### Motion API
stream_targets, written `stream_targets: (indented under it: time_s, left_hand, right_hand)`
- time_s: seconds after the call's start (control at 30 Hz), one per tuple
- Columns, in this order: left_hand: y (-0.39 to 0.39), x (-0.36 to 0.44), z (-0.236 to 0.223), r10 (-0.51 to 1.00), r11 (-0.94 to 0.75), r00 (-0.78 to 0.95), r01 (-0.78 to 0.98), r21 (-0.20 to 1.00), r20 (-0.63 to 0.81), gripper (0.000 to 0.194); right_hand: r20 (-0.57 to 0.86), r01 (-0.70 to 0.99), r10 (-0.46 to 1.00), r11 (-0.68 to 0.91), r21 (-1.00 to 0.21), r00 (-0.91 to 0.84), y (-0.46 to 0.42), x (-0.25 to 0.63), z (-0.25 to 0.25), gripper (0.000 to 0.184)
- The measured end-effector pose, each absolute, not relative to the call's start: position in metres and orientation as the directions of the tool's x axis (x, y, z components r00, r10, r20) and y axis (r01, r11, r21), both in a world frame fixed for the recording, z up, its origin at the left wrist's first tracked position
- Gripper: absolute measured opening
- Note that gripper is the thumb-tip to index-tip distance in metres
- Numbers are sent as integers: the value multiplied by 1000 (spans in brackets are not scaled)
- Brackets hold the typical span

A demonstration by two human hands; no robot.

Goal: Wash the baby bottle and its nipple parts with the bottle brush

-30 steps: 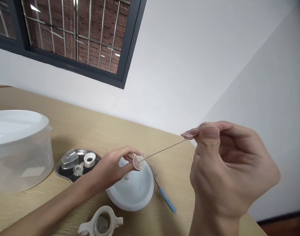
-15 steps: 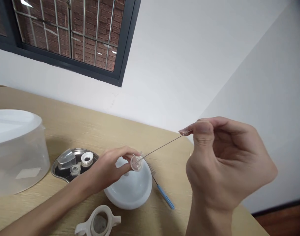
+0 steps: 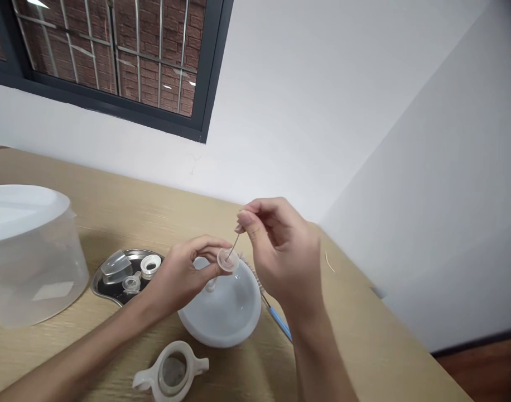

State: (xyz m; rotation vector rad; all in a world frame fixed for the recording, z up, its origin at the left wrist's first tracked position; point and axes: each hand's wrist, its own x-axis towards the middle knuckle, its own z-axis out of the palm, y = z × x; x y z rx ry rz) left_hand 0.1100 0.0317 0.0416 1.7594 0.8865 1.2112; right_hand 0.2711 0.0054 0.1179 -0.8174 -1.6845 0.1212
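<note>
My left hand [image 3: 184,274] pinches a small clear round plastic part [image 3: 227,260] above a white bowl [image 3: 222,312]. My right hand [image 3: 280,251] is closed on the top end of a thin metal wire [image 3: 234,245], whose lower end pokes into the middle of the clear part. The two hands are close together over the bowl. Only a short stretch of the wire shows between my fingers and the part.
A steel tray [image 3: 109,287] holds several small clear and white parts. A large translucent lidded container [image 3: 25,257] stands at the left. A white two-handled ring piece [image 3: 172,373] lies near the front. A blue-handled thin brush [image 3: 276,318] lies right of the bowl on the wooden table [image 3: 364,335].
My right hand moved left and away from me towards the clear part, so the wire has slid far through it. My left hand rose slightly with the part.
</note>
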Motion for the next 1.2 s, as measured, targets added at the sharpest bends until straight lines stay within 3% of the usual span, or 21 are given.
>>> stream_targets:
  time_s: [0.17,0.43,0.67,0.87,1.1,1.2]
  left_hand:
    - [34,111,39,902,-342,287,22,939,322,32]
    - [36,115,54,930,-225,256,-169,960,263,42]
    - [34,113,47,919,-236,297,-117,965,261,61]
    - [31,116,37,872,-382,364,88,920,328,52]
    - [37,116,26,863,-435,385,238,868,327,43]
    - [38,116,22,868,-427,383,254,868,315,43]
  right_hand:
    - [751,419,650,717,-557,-115,11,270,114,6]
    - [674,496,706,674,-547,-216,19,274,106,9]
    - [708,488,689,677,-551,-157,14,271,109,9]
    - [830,449,558,735,-507,24,6,280,121,8]
    - [914,577,301,708,-406,273,-13,298,143,5]
    - [911,632,256,657,-410,324,-24,301,150,7]
